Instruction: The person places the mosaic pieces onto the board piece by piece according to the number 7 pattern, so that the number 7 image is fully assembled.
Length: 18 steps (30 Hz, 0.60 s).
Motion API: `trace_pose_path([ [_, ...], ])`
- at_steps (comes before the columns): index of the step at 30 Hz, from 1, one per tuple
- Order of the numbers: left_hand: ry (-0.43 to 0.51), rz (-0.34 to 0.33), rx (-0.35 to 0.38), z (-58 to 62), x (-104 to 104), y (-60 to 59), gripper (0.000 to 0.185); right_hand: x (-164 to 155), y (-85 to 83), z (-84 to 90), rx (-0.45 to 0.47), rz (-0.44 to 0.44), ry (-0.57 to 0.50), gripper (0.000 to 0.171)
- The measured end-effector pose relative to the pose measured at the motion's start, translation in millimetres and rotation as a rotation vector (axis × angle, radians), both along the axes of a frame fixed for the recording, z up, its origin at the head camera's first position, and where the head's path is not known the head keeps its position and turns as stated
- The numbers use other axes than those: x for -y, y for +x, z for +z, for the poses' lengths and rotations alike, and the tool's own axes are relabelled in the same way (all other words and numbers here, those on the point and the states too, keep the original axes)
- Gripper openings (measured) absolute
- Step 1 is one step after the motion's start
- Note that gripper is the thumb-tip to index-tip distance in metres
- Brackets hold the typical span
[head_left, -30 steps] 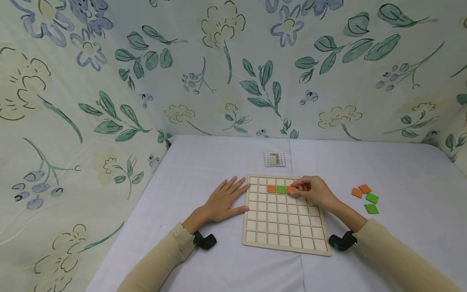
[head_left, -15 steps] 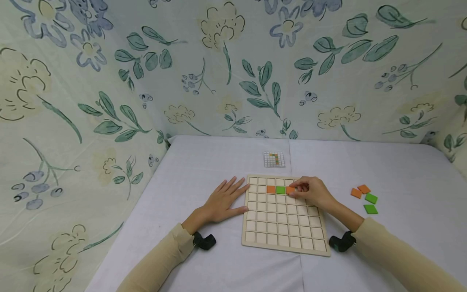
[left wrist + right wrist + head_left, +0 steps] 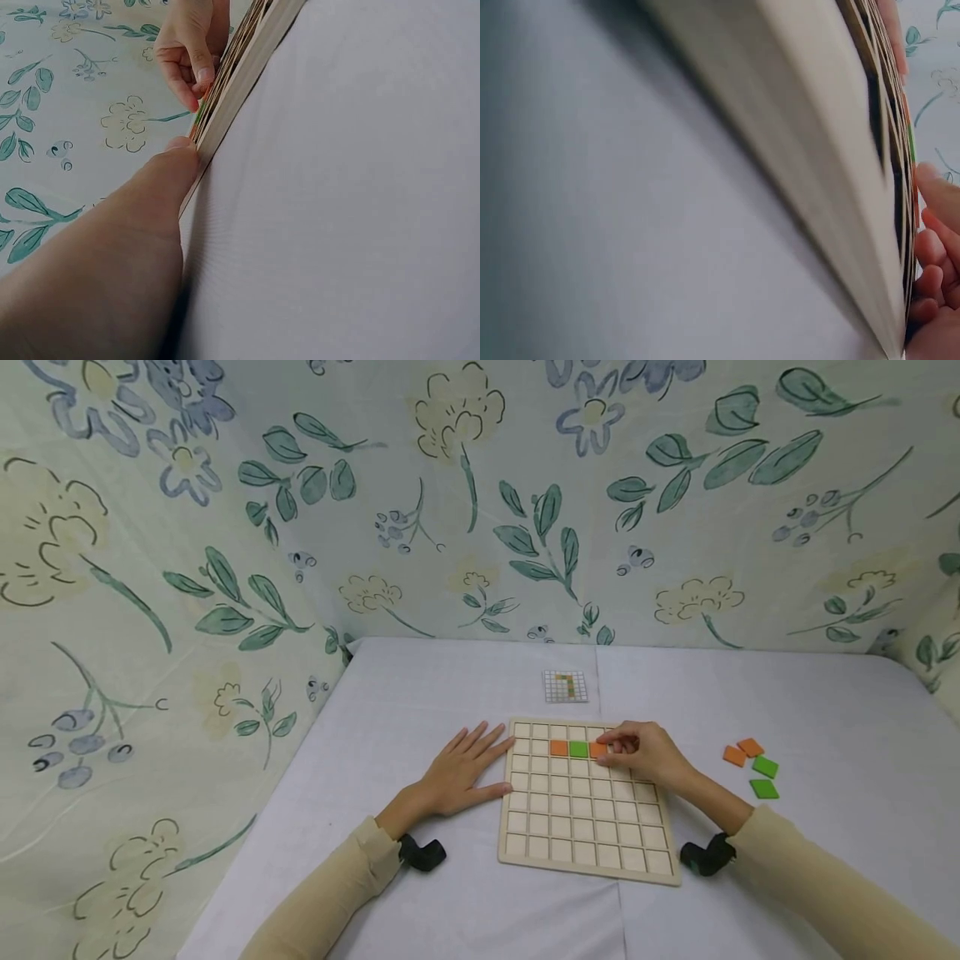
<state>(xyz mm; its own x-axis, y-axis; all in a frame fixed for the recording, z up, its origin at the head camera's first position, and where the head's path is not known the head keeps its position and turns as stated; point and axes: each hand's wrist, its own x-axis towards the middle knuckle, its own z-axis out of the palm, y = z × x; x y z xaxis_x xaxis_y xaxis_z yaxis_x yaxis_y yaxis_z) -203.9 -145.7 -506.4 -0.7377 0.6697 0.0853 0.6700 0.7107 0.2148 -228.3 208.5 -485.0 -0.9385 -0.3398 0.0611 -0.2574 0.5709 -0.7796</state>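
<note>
Right now, the right hand [image 3: 647, 753] has thumb and forefinger at either side of an orange tile [image 3: 596, 750], pinching it, the other fingers tucked in. That tile sits over a cell in the second row from the far edge; whether it has dropped flat, the fingers hide. Just beside it lies a green tile [image 3: 578, 750], and next to that a second orange tile [image 3: 558, 748], three in a line, both of these looking level. Around them spreads the gridded wooden board [image 3: 588, 868], and at its left rim the left hand [image 3: 461, 772] lies flat, fingers fanned, gripping nothing, fingertips and thumb tip up against the edge.

So where's the danger? A sideways tug as the pinch loosens could tip that orange corner onto a divider, or nudge the green neighbour. And if the left fingers push hard, the whole board might slide on the white cloth [image 3: 420, 693] and shift the cells under the pinch.

Farther out, beyond the far rim, a small pattern card [image 3: 557, 692] shows orange and green squares. Off to the right lie two loose orange tiles [image 3: 734, 756] and two loose green tiles [image 3: 764, 789]; a careless right sleeve [image 3: 810, 868] could scatter those.
</note>
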Motion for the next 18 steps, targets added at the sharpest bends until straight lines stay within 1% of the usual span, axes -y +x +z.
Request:
trace_pose_path([
  [2,0.003,-0.002,-0.002,0.2,0,0.0,0.077,-3,-0.2,1.4,0.014,-0.003,-0.020,0.029],
  [6,-0.002,-0.006,-0.007,0.7,-1,-0.4,0.077,-12,1.1,7.1,0.010,-0.025,-0.046,0.030],
  [9,-0.008,-0.009,-0.008,0.6,-2,-0.6,0.078,-21,3.0,12.6,-0.007,-0.060,-0.032,0.032],
  [13,-0.007,-0.011,-0.005,0.1,-2,-0.6,0.078,-33,6.2,20.7,-0.007,-0.109,-0.013,0.034],
  [18,-0.018,-0.001,-0.008,-0.6,-1,-0.7,0.079,-50,13.4,30.9,-0.016,-0.131,-0.007,0.035],
])
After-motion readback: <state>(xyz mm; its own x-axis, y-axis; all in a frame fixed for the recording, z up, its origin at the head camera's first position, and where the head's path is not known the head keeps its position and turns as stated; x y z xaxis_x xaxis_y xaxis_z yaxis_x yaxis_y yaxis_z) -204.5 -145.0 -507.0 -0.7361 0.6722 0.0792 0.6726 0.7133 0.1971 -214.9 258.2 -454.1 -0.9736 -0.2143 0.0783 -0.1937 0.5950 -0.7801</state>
